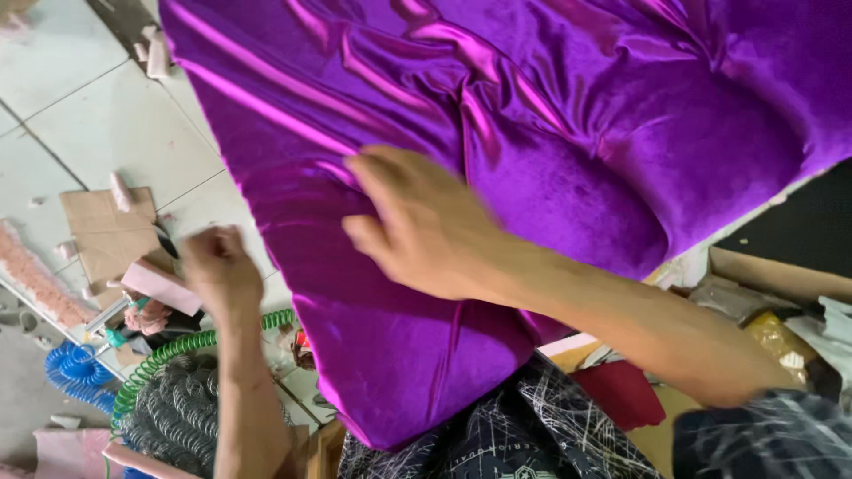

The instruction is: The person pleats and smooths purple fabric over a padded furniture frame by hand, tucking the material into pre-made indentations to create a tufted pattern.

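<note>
head view – one purple cloth (pixel 568 133); right hand (pixel 417 222) flat, open on it – left hand (pixel 220 266) fisted, empty.

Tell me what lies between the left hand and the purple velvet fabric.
In the head view, only a narrow strip of white tiled floor separates the left hand from the purple velvet fabric; nothing else sits in that gap.

Upholstery workshop — purple velvet (pixel 532 177), coiled air hose (pixel 169 355), scraps.
</note>
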